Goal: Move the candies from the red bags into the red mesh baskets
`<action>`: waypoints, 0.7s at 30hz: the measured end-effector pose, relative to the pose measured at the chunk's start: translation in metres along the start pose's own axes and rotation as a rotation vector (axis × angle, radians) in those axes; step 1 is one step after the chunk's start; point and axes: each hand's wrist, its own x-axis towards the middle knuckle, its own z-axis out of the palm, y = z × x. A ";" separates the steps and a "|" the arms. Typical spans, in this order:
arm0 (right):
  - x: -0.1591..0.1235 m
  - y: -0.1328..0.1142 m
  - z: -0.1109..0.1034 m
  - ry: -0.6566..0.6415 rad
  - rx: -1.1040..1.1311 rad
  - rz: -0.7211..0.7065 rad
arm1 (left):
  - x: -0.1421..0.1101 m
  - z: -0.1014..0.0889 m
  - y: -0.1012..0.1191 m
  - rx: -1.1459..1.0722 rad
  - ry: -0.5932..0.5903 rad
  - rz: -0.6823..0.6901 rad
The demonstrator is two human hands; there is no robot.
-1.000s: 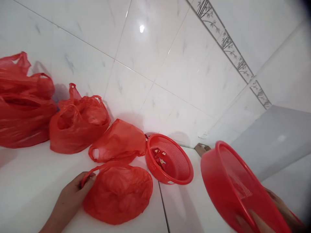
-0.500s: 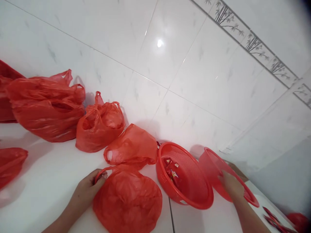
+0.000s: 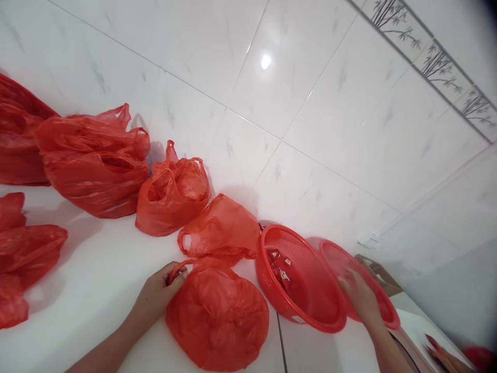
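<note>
A: What has changed over the last second?

B: Mostly the right side. The second red basket (image 3: 389, 311) was held up and tilted a second ago; now it sits down beside the first red basket (image 3: 267, 282), its rim overlapping that one from this view.

A: And the right hand (image 3: 359, 295)?

B: It reaches over the second basket, its fingers at the opening. They are blurred, so whether they grip anything cannot be told.

A: The left hand (image 3: 165, 285)?

B: That one is unchanged: clamped on a handle loop of the round red bag (image 3: 219, 318), which rests on the white tabletop (image 3: 116, 259) in front of the person.

A: What does that mean for the work?

B: Seemingly, the hands are now split: the left minds the bag while the right is busy at the newly placed basket. The first basket stands between, a few small red packets (image 3: 281, 269) inside, apparently touched by neither hand.

A: Anything else close by?

B: A flattened red bag (image 3: 223, 230) lies just behind the round one, and a cardboard box (image 3: 384, 280) sits beyond the second basket.
</note>
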 end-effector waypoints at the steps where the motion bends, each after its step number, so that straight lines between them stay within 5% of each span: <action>1: -0.017 -0.016 0.000 -0.019 0.008 -0.122 | -0.001 0.000 0.001 -0.005 -0.025 0.005; 3: -0.057 -0.047 0.003 -0.081 0.041 -0.387 | -0.002 -0.002 0.004 -0.038 -0.097 0.018; 6: -0.116 -0.079 0.009 -0.197 0.001 -0.531 | -0.006 -0.005 0.009 -0.144 -0.150 0.004; 11: -0.168 -0.081 -0.007 -0.237 -0.035 -0.471 | -0.009 -0.013 0.011 -0.392 -0.273 -0.075; 21: -0.227 -0.055 -0.080 -0.674 0.133 -0.095 | -0.013 -0.023 0.007 -0.806 -0.373 -0.301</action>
